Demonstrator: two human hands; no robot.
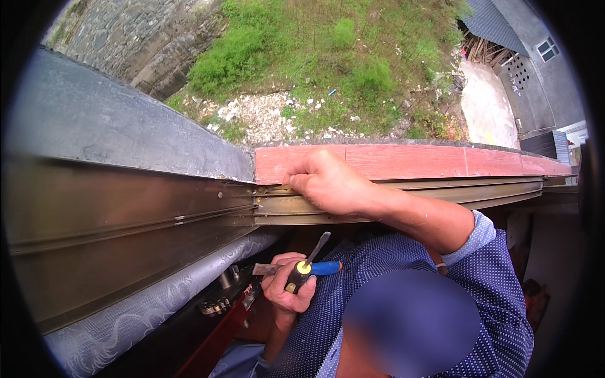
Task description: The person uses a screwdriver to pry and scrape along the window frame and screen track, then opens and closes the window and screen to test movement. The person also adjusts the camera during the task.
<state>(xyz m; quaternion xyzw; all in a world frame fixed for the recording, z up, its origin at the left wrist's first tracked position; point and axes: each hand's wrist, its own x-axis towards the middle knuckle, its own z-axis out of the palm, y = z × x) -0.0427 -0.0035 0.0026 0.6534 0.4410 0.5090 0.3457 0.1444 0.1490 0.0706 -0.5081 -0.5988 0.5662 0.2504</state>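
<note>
Work on the big bronze-brown metal window frame (126,217) looks partway along, as we judge it. We see the frame standing in place beside smooth grey masonry (145,132), and its long, ridged, bronze-coloured metal bottom track (435,189) lying along a row of flat red tiles (409,160). That larger part seems done; what is left seems gathered at the corner where the track meets the frame's left side. How much remains there we cannot tell, as fingers cover part of it.

As for looks, the frame's left side is broad, dull and grooved lengthwise, and the track's parallel ridges run clear on both sides of the arm crossing it.

The bare right hand (331,183) bends over the track at that corner, thumb and forefinger drawn close together; whether they pinch anything we cannot tell. Lower down, apart from the track, the bare left hand (283,291) wraps around a blue-handled tool (326,268) and a steel-shafted screwdriver with a dark, yellow-topped handle (304,269), its shaft pointing up. Smallest of all, we notice yellowish specks (259,201) at the track's corner end.
</note>
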